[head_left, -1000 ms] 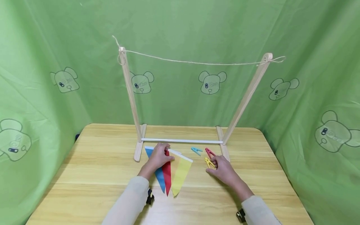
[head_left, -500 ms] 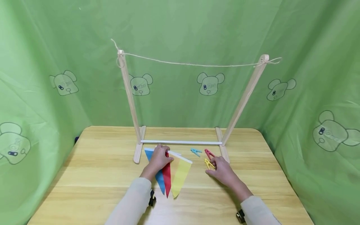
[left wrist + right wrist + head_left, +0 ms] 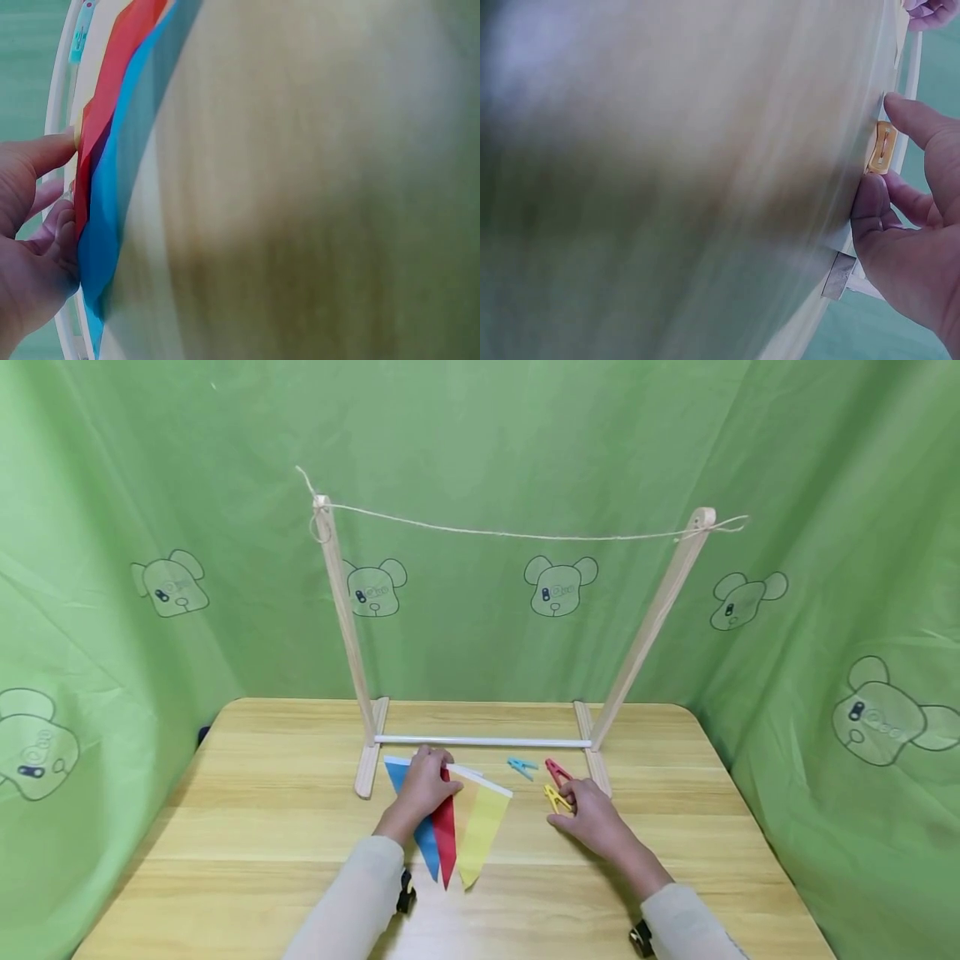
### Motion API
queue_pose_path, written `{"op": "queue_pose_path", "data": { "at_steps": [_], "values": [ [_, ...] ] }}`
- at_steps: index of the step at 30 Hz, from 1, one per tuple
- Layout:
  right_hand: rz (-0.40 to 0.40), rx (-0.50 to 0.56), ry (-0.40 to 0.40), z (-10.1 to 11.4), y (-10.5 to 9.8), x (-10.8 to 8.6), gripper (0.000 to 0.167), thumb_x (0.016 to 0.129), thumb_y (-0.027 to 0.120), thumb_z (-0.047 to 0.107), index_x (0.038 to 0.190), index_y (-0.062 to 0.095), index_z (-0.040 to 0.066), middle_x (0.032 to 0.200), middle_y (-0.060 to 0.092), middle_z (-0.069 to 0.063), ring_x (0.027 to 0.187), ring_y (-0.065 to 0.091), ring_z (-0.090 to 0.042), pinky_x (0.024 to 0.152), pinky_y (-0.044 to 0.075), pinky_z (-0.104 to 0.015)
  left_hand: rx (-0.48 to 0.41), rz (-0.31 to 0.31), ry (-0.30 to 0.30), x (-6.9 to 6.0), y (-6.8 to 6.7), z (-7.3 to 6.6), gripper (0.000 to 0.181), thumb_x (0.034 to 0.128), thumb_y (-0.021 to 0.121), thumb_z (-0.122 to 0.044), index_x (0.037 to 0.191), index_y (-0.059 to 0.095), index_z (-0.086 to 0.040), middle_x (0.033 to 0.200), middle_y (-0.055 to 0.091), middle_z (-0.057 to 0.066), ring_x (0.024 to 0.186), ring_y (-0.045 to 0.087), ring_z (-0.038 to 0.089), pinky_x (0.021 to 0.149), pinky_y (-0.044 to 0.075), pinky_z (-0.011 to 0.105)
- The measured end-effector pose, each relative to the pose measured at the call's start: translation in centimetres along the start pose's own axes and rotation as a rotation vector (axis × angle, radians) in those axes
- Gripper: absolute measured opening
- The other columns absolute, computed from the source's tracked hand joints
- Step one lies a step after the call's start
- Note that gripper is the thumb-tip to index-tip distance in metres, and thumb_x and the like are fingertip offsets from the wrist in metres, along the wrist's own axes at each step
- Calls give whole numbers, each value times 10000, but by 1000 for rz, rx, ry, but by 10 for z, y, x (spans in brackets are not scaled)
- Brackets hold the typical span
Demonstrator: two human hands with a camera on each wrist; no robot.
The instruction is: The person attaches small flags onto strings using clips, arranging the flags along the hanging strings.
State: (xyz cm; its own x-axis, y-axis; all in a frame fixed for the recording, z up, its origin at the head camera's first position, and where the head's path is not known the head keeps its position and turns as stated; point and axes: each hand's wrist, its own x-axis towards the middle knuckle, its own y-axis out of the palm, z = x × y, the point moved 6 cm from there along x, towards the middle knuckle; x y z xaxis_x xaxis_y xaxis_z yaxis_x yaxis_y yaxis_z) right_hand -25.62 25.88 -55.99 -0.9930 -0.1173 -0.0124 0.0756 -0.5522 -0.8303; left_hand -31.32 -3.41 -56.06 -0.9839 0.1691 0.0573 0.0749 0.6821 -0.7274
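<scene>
My right grip (image 3: pixel 595 818) sits spread around the yellow clip (image 3: pixel 885 148), likely light, springy, best squeezed from both sides; left grip (image 3: pixel 426 787) on flags (image 3: pixel 444 837), pinch unclear.

Overlapping pennants (image 3: pixel 445 827), 1 yellow clothespin (image 3: pixel 552 793)

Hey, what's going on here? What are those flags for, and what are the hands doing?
Someone is sitting or standing at a table, using both hands. Their left hand holds some colorful flags. Their right hand is around a yellow clip, but I can't tell if it's squeezing it. A red clip and a blue clip lie nearby. Behind, a string stretches between two wooden posts. Maybe the flags are for hanging there.
</scene>
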Motion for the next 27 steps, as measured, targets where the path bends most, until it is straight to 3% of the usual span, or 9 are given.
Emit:
{"op": "queue_pose_path", "data": {
  "at_steps": [20,27],
  "values": [
    [5,-14,6,1,0,0,424,823,876,222,1089,631,0,970,534,-89,837,497,-191,695,444,-301,29,32,4,5,0,0,432,784,914,-202,1091,675,-15,1084,568,123,939,563,254,849,545,372],
    [9,-22,-2,2,1,1,406,823,877,218,1066,628,9,939,524,-75,825,478,-186,683,423,-295,20,67,-13,7,-2,0,394,786,915,-208,1011,645,-30,1056,543,110,897,548,243,798,527,355]
  ]
}}
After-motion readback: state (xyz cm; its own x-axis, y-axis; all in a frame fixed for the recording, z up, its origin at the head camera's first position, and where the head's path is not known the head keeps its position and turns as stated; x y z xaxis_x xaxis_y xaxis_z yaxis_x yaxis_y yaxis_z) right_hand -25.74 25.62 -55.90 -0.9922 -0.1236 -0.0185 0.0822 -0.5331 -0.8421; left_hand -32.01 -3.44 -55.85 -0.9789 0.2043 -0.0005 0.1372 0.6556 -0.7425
